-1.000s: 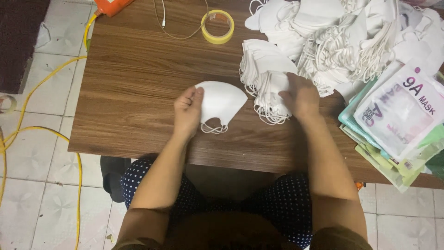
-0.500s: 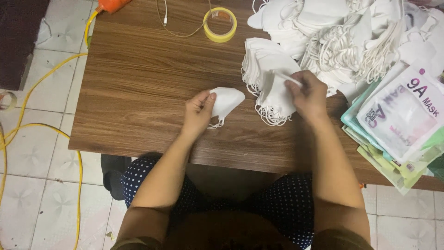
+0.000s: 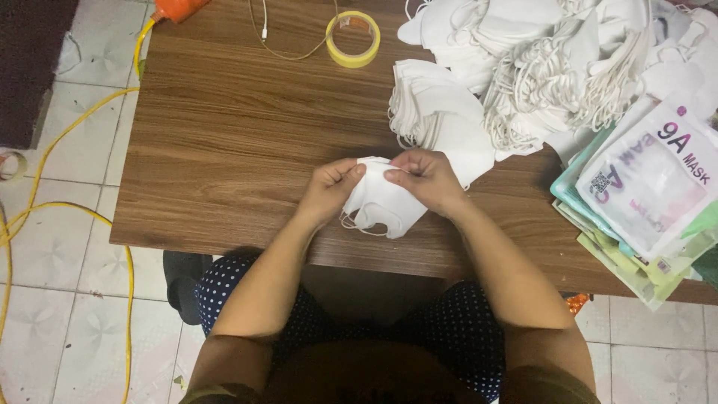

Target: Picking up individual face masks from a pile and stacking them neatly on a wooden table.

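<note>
Both of my hands pinch a small stack of folded white face masks [image 3: 383, 206] just above the near edge of the wooden table [image 3: 224, 142]. My left hand [image 3: 333, 187] grips the stack's upper left corner. My right hand [image 3: 422, 178] grips its upper right part. Ear loops hang from the bottom of the stack. Right behind my right hand lies a fanned pile of flat white masks [image 3: 437, 120].
A big heap of loose white masks [image 3: 568, 52] fills the far right. Plastic mask pouches [image 3: 651, 187] are stacked at the right edge. A yellow tape roll [image 3: 353, 39] and a thin cable [image 3: 280, 41] lie at the back. A yellow cord [image 3: 60, 217] runs over the tiled floor.
My right hand left the fanned pile with a mask and came to my left hand. The two hands now hold the masks together as one stack.
</note>
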